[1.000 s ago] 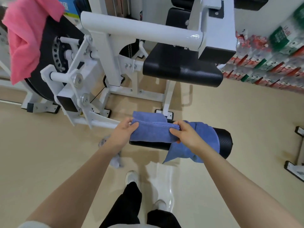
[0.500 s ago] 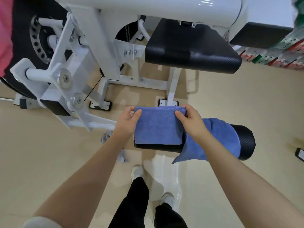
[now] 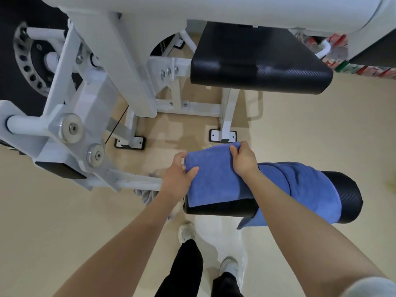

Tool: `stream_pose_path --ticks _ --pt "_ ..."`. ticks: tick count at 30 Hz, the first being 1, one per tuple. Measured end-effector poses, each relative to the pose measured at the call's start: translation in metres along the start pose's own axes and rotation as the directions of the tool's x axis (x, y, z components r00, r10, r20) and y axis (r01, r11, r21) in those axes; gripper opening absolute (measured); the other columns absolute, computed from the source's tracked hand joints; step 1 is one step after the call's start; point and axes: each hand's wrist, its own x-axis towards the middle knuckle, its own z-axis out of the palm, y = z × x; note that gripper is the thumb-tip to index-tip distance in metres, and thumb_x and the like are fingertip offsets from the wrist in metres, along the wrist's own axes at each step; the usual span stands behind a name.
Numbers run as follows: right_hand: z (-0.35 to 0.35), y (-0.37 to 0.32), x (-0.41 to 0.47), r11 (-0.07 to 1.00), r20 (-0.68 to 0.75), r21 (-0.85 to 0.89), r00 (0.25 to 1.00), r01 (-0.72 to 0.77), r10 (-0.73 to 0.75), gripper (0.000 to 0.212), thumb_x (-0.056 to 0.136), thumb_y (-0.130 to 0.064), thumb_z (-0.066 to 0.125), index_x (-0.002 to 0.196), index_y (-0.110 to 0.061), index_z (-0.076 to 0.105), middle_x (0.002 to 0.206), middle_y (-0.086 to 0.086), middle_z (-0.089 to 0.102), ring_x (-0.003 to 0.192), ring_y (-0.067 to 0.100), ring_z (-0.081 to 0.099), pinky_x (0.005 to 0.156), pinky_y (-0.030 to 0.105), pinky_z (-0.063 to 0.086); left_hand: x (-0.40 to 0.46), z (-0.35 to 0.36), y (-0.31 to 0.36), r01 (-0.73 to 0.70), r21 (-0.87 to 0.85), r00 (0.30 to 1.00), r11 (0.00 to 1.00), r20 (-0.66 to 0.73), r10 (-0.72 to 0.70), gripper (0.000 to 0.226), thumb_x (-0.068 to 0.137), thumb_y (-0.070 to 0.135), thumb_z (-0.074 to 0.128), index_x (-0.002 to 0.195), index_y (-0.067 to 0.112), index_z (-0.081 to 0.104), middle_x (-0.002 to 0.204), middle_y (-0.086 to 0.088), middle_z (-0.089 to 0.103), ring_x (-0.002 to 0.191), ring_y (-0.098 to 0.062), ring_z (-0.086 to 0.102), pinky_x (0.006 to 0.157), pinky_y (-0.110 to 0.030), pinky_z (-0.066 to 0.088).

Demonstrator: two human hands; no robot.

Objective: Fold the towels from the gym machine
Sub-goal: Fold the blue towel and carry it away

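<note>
Right hand (image 3: 244,160) has slid to the towel (image 3: 216,179)'s far corner, pinching it; left hand (image 3: 179,176) grips the near edge; another fold looks imminent on the roller (image 3: 347,196).

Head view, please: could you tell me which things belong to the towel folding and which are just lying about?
Job: folded blue towel, second blue towel, left hand, right hand, black roller pad.
Lying about: black seat pad, grey cloth.

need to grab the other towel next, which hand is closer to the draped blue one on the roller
Right. The right hand grips the folded towel beside the draped towel; the left hand holds its far edge.
</note>
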Motion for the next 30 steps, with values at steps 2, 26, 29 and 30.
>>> stream_pose_path --ticks 2,26,29,30 --pt "0.003 -0.001 0.005 0.999 -0.015 -0.042 1.000 -0.027 0.026 0.029 0.100 -0.029 0.034 0.114 -0.005 0.045 0.114 0.016 0.057 0.089 0.024 0.048 0.076 0.033 0.036 0.004 0.003 0.001 -0.036 0.124 0.999 0.992 -0.020 0.039 0.041 0.093 0.020 0.052 0.132 0.021 0.038 0.074 0.000 0.056 0.076 -0.023 0.058 0.069 -0.033 0.048" --pt "-0.091 -0.003 -0.073 0.600 0.331 0.791 0.908 -0.118 -0.258 0.019 0.090 -0.015 0.058 0.108 -0.009 0.055 0.093 0.004 0.069 0.084 0.014 0.067 0.076 0.025 0.055 -0.015 -0.007 0.100 -0.482 0.192 0.807 0.855 0.477 0.347 0.084 0.066 0.052 0.066 0.138 0.027 0.032 0.135 0.012 0.038 0.125 -0.005 0.039 0.101 -0.023 0.033" --pt "-0.118 0.011 -0.097 0.727 0.418 0.677 0.871 -0.111 -0.256 0.021 0.089 -0.015 0.061 0.108 -0.006 0.059 0.092 0.006 0.068 0.084 0.016 0.066 0.080 0.027 0.052 -0.033 0.007 0.123 -0.593 0.244 0.682 0.767 0.659 0.318 0.067 0.059 0.062 0.061 0.117 0.029 0.050 0.129 0.015 0.041 0.120 0.000 0.042 0.091 -0.015 0.035" --pt "-0.126 0.017 -0.107 0.769 0.422 0.631 0.877 -0.101 -0.232 0.021 0.089 -0.015 0.062 0.106 -0.004 0.060 0.091 0.007 0.068 0.084 0.016 0.066 0.080 0.027 0.052 -0.041 0.016 0.130 -0.616 0.272 0.658 0.739 0.694 0.293 0.061 0.061 0.061 0.063 0.111 0.028 0.055 0.123 0.015 0.046 0.114 -0.002 0.046 0.085 -0.012 0.037"
